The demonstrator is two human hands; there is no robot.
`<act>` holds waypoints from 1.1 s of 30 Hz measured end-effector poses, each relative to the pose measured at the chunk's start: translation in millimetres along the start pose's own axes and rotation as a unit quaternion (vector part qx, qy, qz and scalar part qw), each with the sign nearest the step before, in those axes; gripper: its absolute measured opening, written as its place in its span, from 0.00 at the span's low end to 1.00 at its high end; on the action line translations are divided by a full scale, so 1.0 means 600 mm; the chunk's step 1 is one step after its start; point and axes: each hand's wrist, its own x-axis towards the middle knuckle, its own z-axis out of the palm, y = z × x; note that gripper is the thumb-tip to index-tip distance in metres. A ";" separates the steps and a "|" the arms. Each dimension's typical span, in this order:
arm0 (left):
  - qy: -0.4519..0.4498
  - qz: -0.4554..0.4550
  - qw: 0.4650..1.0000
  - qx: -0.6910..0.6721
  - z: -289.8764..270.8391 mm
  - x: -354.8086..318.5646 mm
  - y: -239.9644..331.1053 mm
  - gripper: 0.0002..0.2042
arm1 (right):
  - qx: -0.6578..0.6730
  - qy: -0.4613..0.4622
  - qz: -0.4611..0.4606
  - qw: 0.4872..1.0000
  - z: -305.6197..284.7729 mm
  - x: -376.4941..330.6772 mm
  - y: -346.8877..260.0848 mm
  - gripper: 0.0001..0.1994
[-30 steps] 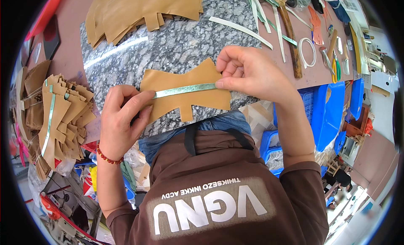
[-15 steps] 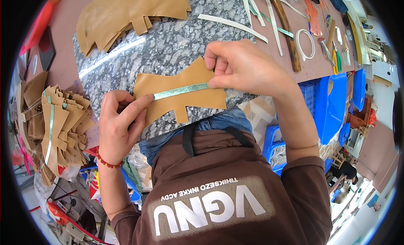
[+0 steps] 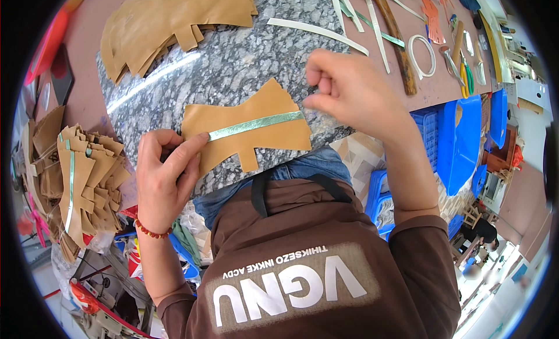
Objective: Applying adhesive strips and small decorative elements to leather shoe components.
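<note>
Tan leather cut piece [image 3: 244, 129] lying flat at near edge of speckled granite slab [image 3: 233, 53], thin green strip [image 3: 256, 124] along its middle. Left hand [image 3: 163, 176] pinning left end, fingers flat; right hand [image 3: 349, 91] loosely curled at right tip, grip unclear. Probably light, floppy; best held by edges.

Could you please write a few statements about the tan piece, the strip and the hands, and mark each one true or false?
1. The tan cut-out piece lies on the speckled stone slab. True.
2. A red strip runs across the piece. False: the pale green strip does.
3. The left hand presses the piece's left end. True.
4. The right hand holds scissors. False: its fingertips are at the strip's right end.
5. A stack of similar tan pieces lies at the slab's far left. True.
</note>
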 end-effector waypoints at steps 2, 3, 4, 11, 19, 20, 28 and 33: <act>0.001 -0.001 1.000 0.005 -0.001 0.003 0.008 0.18 | 0.041 0.031 0.027 0.998 0.002 -0.015 0.015 0.12; 0.011 0.013 0.999 0.036 -0.001 0.005 0.016 0.18 | 0.095 0.060 0.049 0.992 0.005 -0.024 0.023 0.11; 0.022 0.028 0.997 0.067 0.001 0.009 0.023 0.17 | 0.149 0.088 0.071 0.982 0.008 -0.031 0.030 0.10; 0.066 0.064 0.996 -0.007 0.045 0.054 0.069 0.16 | 0.241 0.156 0.079 0.955 0.025 -0.047 0.036 0.08; 0.053 -0.015 0.998 0.024 0.072 0.085 0.074 0.22 | 0.196 0.137 0.056 0.969 0.033 -0.053 0.040 0.07; 0.046 -0.020 0.999 0.018 0.071 0.085 0.073 0.20 | 0.199 0.140 0.056 0.968 0.034 -0.054 0.040 0.07; 0.071 -0.043 0.996 -0.017 0.079 0.074 0.073 0.13 | 0.176 0.161 0.031 0.971 0.033 -0.058 0.032 0.07; 0.073 -0.053 0.995 -0.048 0.079 0.073 0.073 0.10 | 0.172 0.143 0.027 0.974 0.027 -0.062 0.025 0.06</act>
